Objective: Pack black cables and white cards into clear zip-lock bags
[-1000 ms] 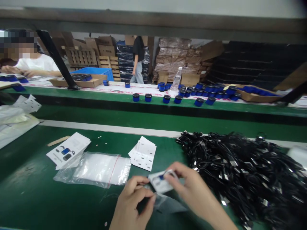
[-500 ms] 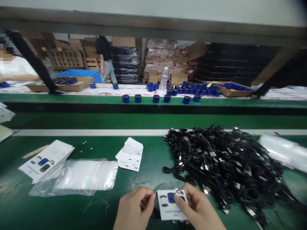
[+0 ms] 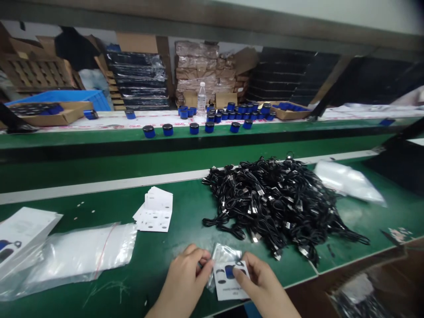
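Note:
In my right hand is a small white printed leaflet with pictures of a blue round device, my thumb pressing on its face. Just behind the leaflet a clear plastic bag shows. My left hand is closed, with thumb and forefinger pinched at the bag's left edge. Beyond my left hand lies a loose stack of white leaflets. A big heap of black USB cables spreads out past my right hand.
At left, flat clear zip bags lie beside larger leaflets. A plastic bag roll sits right of the cables. Blue round devices and a water bottle stand on the raised shelf. A person is beyond it.
The view has swung to the right, so the bench items sit further left. More of the clear bag shows behind the leaflet. Both hands keep their grip.

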{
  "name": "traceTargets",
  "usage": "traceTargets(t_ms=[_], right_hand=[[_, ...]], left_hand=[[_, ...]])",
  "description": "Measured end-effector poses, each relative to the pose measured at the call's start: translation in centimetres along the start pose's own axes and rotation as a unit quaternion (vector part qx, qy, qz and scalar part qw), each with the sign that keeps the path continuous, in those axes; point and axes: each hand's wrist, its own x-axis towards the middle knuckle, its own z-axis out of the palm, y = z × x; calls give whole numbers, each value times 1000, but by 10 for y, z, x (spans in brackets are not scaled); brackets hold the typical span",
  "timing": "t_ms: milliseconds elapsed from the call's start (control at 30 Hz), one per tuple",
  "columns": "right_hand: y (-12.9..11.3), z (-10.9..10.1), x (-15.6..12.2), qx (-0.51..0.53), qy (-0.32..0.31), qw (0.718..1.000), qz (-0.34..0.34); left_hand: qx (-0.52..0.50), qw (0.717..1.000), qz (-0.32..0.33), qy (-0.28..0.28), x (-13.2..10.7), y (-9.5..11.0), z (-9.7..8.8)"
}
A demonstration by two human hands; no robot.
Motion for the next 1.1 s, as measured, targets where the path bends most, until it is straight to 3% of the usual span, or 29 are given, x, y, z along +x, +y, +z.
traceTargets(t_ms=[100, 200, 333, 567, 700, 800, 900, 1100], right_hand=[[-1, -1, 0, 17, -23, 1000, 4], [-1, 0, -2, 21, -29, 999, 3], [1, 2, -4, -62, -15, 998, -5], [7, 5, -3, -130, 29, 991, -19], [6, 13, -5, -101, 56, 993, -24], [-3, 23, -5, -88, 88, 992, -35], [-16, 34, -5, -71, 83, 993, -52], [-36, 54, -14, -112, 115, 977, -139]], left_hand=[[0, 1000, -1, 1, -2, 4, 2], [75, 996, 27, 31, -6, 5, 9], [178, 979, 88, 50, -12, 8, 17], [288, 957, 28, 17, -3, 34, 14], [258, 966, 26, 16, 4, 32, 5], [211, 977, 24, 23, 2, 21, -6], [162, 986, 18, 42, -5, 9, -15], [0, 987, 46, 157, -27, -5, -22]])
